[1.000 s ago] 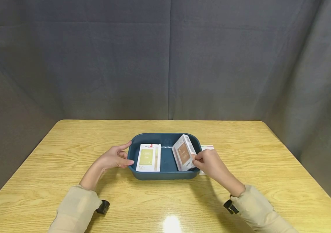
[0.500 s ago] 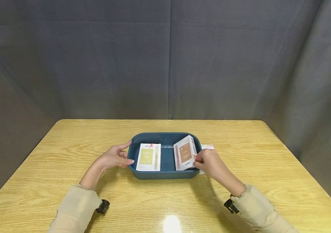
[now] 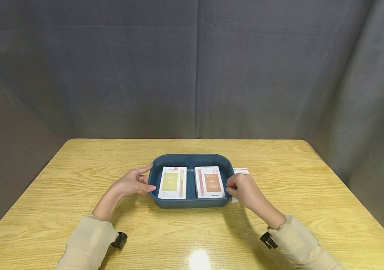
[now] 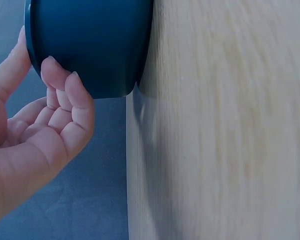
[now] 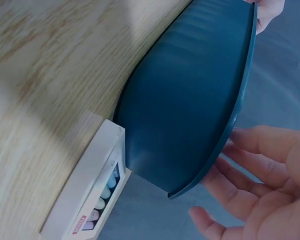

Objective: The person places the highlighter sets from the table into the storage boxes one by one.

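Observation:
A dark blue plastic bin [image 3: 192, 203] sits on the table. My left hand [image 3: 132, 182] grips its left end, thumb at the rim and fingertips against the outer wall, as the left wrist view shows. In the bin's left half lies a white box with a yellow-green panel [image 3: 172, 183]. A white box with a brown panel [image 3: 209, 182] lies flat in the right half. My right hand [image 3: 244, 187] is at the right rim, loosely bent fingertips reaching just inside, beside the brown-panelled box. In the right wrist view the bin wall hides these fingertips partly.
Another white box [image 5: 102, 187], with a window showing several coloured tips, lies on the table against the bin's right end, partly under my right hand in the head view. The wooden table [image 3: 111, 157] is backed by a grey curtain [image 3: 192, 75].
The brown-panelled box has gone from leaning tilted at my right fingers to lying flat in the bin. The right fingers have let it go. The left hand and bin have stayed put.

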Available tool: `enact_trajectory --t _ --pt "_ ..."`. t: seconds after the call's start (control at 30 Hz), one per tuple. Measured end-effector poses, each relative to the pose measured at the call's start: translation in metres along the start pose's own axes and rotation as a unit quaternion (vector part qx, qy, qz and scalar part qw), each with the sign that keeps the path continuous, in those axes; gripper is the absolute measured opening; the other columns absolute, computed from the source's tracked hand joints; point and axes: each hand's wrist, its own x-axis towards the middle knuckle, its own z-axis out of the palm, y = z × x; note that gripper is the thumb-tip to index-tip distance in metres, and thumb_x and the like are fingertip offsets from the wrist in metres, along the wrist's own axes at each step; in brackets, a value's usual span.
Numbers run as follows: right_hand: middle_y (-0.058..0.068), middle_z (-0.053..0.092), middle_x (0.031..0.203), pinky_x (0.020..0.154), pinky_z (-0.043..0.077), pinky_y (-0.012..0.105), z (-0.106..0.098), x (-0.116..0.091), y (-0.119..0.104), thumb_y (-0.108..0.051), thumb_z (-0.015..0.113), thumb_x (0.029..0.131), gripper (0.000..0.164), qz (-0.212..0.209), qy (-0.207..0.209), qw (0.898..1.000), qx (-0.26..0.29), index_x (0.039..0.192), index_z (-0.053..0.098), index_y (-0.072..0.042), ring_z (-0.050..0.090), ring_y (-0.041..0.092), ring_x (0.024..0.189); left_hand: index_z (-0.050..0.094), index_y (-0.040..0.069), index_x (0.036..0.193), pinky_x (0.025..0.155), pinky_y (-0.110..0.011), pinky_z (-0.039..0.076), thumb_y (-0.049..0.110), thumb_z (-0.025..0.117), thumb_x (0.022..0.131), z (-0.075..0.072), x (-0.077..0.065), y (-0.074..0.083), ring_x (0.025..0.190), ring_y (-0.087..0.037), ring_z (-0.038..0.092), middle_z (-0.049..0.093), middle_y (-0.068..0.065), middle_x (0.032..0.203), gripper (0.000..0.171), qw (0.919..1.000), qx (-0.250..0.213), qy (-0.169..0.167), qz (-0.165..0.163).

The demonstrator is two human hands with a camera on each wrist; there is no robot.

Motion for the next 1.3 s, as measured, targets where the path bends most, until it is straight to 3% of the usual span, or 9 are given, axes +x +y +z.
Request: enact_trajectory --t 0.13,0.43,0.63,0.73,0.93,1.13,1.3 --pt "0.008 0.062 0.074 0.061 0.048 0.031 -0.002 -0.001 0.004 0.005 0.068 0.071 0.003 0.016 0.018 1.000 0.020 0.073 0.067 0.002 0.058 0.018 0.068 0.013 0.000 0.142 0.054 -0.025 0.041 -0.001 0.065 0.079 0.000 0.000 0.000 0.052 -0.012 0.043 0.041 -0.003 0.066 0.082 1.0000 -0.001 0.000 -0.001" --pt "0.008 0.063 0.079 0.055 0.041 0.027 -0.005 -0.003 0.018 0.001 0.068 0.073 0.007 0.010 0.048 0.998 0.046 0.080 0.069 0.002 0.051 0.014 0.062 0.013 0.000 0.142 0.056 -0.026 0.042 -0.001 0.066 0.078 -0.001 0.000 0.000 0.051 -0.011 0.042 0.041 -0.003 0.066 0.082 1.0000 -0.001 0.000 0.000" --pt "0.011 0.064 0.082 0.060 0.048 0.030 -0.004 -0.007 0.027 0.003 0.069 0.071 0.012 0.020 0.059 0.994 0.089 0.083 0.069 0.004 0.058 0.021 0.070 0.013 0.000 0.142 0.055 -0.025 0.042 0.000 0.067 0.078 0.000 0.001 -0.001 0.051 -0.011 0.043 0.041 -0.003 0.066 0.084 1.0000 -0.003 -0.001 0.000" --pt "0.013 0.064 0.084 0.062 0.049 0.031 -0.005 -0.009 0.032 0.005 0.069 0.071 0.014 0.026 0.061 0.992 0.106 0.085 0.068 0.006 0.060 0.025 0.074 0.014 0.001 0.142 0.056 -0.025 0.043 0.002 0.068 0.077 0.000 0.001 -0.001 0.051 -0.011 0.043 0.041 -0.003 0.066 0.085 1.0000 -0.003 0.000 -0.001" --pt "0.018 0.061 0.091 0.049 0.047 0.025 -0.007 -0.013 0.042 0.004 0.070 0.072 0.024 0.062 0.052 0.987 0.142 0.095 0.066 0.006 0.061 0.027 0.071 0.013 0.001 0.142 0.056 -0.025 0.043 -0.001 0.066 0.078 -0.001 0.001 -0.003 0.051 -0.011 0.043 0.042 -0.003 0.065 0.083 1.0000 -0.003 -0.002 0.003" --pt "0.018 0.060 0.099 0.060 0.051 0.028 -0.008 -0.015 0.050 0.004 0.071 0.071 0.027 0.063 0.054 0.985 0.151 0.098 0.065 0.007 0.059 0.028 0.080 0.013 0.001 0.142 0.057 -0.026 0.044 -0.001 0.065 0.079 -0.001 0.001 -0.004 0.052 -0.011 0.044 0.041 -0.003 0.065 0.082 1.0000 -0.001 -0.001 0.004" --pt "0.020 0.059 0.098 0.059 0.051 0.028 -0.008 -0.017 0.057 0.007 0.070 0.070 0.027 0.069 0.048 0.982 0.167 0.096 0.064 0.010 0.058 0.034 0.084 0.013 0.001 0.142 0.060 -0.028 0.046 -0.001 0.065 0.079 -0.001 0.001 -0.004 0.052 -0.012 0.044 0.042 -0.002 0.065 0.082 1.0000 -0.004 0.000 0.003"
